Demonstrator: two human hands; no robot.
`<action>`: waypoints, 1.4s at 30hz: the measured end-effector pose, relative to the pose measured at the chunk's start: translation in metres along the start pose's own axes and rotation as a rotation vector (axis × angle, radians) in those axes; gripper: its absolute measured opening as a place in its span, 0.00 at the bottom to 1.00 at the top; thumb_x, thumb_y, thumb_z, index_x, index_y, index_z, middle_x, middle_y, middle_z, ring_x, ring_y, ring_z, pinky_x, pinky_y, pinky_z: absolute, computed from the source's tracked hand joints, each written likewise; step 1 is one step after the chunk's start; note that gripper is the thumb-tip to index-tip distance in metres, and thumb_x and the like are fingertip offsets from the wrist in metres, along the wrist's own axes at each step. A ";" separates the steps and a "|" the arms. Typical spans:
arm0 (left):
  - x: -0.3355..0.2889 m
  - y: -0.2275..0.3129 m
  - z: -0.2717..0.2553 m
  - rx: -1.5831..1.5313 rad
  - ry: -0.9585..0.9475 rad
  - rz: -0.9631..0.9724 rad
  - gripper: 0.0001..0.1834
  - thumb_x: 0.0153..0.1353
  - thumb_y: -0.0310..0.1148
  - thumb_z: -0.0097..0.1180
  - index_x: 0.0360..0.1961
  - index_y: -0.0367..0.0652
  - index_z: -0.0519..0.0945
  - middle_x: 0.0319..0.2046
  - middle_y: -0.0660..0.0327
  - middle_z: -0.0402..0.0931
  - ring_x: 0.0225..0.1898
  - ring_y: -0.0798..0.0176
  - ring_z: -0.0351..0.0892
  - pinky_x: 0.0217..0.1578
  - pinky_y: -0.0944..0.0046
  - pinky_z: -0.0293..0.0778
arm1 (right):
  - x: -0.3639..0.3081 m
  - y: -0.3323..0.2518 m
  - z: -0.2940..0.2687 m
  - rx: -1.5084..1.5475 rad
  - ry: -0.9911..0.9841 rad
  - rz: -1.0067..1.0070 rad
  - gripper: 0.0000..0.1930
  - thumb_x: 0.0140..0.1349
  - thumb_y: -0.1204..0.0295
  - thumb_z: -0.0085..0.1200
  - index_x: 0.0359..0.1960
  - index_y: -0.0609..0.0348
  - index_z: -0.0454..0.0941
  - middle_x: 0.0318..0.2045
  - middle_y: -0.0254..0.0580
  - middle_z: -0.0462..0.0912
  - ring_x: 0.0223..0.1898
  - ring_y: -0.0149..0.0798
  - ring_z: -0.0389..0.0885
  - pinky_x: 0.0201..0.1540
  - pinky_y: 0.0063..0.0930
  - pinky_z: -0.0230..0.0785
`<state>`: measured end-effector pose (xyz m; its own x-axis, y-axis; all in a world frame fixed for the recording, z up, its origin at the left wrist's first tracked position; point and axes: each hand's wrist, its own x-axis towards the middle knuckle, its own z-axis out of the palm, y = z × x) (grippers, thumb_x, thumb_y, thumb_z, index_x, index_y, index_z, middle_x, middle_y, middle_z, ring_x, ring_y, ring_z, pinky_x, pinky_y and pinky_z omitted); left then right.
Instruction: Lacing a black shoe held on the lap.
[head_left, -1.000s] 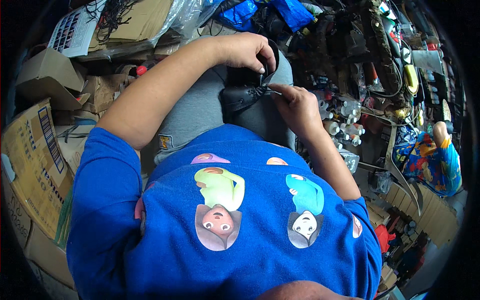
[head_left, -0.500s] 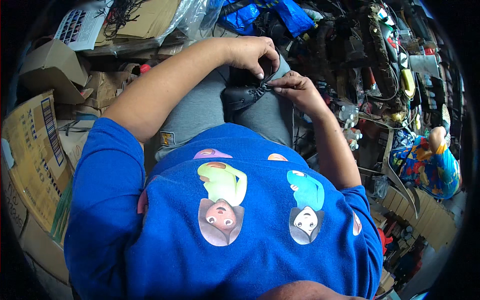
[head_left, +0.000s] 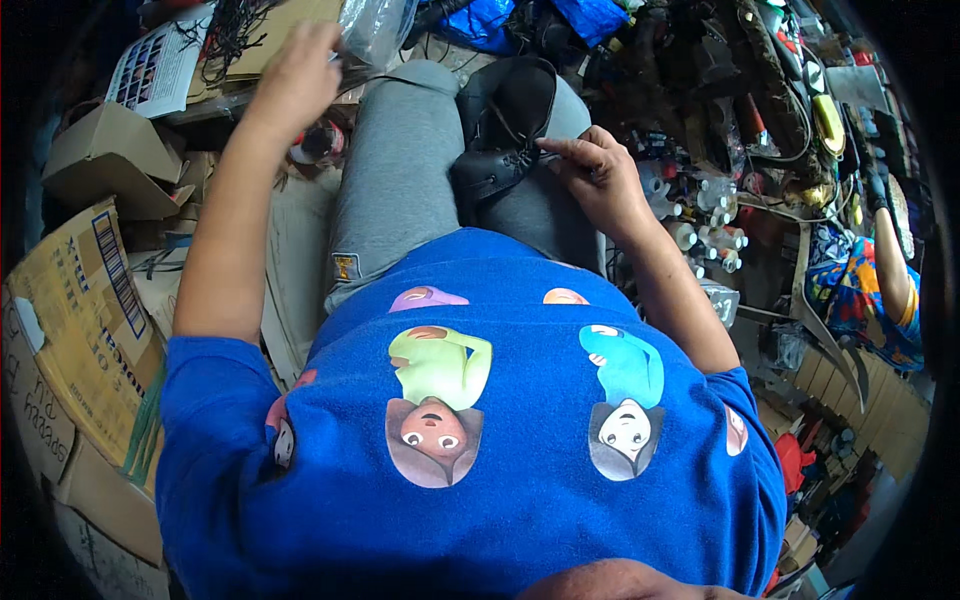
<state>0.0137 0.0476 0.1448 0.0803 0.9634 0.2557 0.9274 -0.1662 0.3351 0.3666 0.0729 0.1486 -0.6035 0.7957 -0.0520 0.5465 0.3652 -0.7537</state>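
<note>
A black lace-up shoe [head_left: 490,175] rests on my right thigh, with its opening toward my knees and its laces at the middle. My right hand [head_left: 600,185] is closed at the lace area, index finger and thumb pinched together; what lies between them is too small to make out. My left hand [head_left: 303,80] is raised beyond and left of my left knee, away from the shoe. Motion smears its fingers. A thin dark strand [head_left: 385,79] runs from near that hand across my left knee; its far end by the shoe is unclear.
Cardboard boxes [head_left: 110,165] and flattened cartons [head_left: 85,300] crowd the left. Dark cords [head_left: 225,45] lie on brown card at the far left. Small clear bottles [head_left: 715,200] and piled tools stand at the right. Another person's arm [head_left: 888,255] shows at the far right.
My left hand has left the shoe and swung far to the left. My right hand stays by the laces. The shoe's opening is now uncovered.
</note>
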 end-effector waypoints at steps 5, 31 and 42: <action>-0.020 0.048 0.003 -0.310 0.007 0.062 0.15 0.51 0.18 0.48 0.39 0.41 0.78 0.35 0.52 0.71 0.41 0.48 0.73 0.45 0.60 0.70 | -0.013 -0.003 0.017 -0.401 0.140 -0.199 0.17 0.52 0.73 0.57 0.46 0.42 0.81 0.27 0.38 0.74 0.33 0.42 0.74 0.47 0.37 0.59; -0.006 0.089 0.061 -0.415 -0.022 0.251 0.14 0.46 0.24 0.62 0.34 0.55 0.86 0.22 0.64 0.66 0.30 0.61 0.69 0.34 0.62 0.66 | 0.030 0.023 -0.019 0.020 -0.234 -0.029 0.17 0.55 0.84 0.51 0.42 0.48 0.83 0.30 0.32 0.69 0.36 0.30 0.71 0.43 0.22 0.64; -0.004 0.093 0.061 -0.392 -0.061 0.248 0.14 0.47 0.25 0.61 0.35 0.56 0.85 0.23 0.65 0.67 0.30 0.62 0.70 0.35 0.61 0.67 | 0.032 0.022 -0.022 0.109 -0.302 0.027 0.16 0.56 0.81 0.52 0.43 0.47 0.84 0.29 0.31 0.70 0.35 0.29 0.70 0.43 0.21 0.64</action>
<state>0.1217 0.0414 0.1197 0.3145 0.8931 0.3215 0.6705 -0.4488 0.5907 0.3717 0.1172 0.1448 -0.7435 0.6191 -0.2528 0.5089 0.2786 -0.8145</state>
